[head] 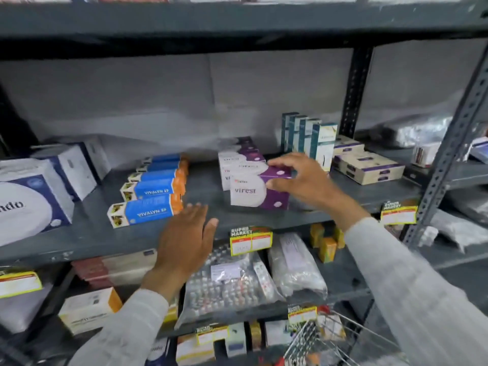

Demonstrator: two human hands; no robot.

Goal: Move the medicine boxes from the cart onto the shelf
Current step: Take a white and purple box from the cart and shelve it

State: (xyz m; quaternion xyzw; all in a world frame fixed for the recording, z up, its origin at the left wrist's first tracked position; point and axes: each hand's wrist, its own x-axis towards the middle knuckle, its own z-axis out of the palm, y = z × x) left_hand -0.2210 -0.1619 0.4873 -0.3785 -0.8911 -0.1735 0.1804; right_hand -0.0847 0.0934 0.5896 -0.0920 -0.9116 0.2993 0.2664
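Observation:
A white and purple box marked Virest (pixel 253 192) stands at the front of a row of like boxes on the grey shelf (pixel 211 225). My right hand (pixel 298 178) grips its right end, thumb at the side and fingers over the top. My left hand (pixel 184 241) hovers flat and open at the shelf's front edge, holding nothing. A row of blue and orange Vivalyn boxes (pixel 148 207) lies to the left of it. The wire cart (pixel 340 336) shows at the bottom right.
Large white and blue boxes (pixel 29 202) fill the shelf's left end. Upright teal boxes (pixel 309 136) and flat cream boxes (pixel 367 166) stand to the right. Bags of blister packs (pixel 227 281) lie on the shelf below. A perforated upright post (pixel 454 146) rises at right.

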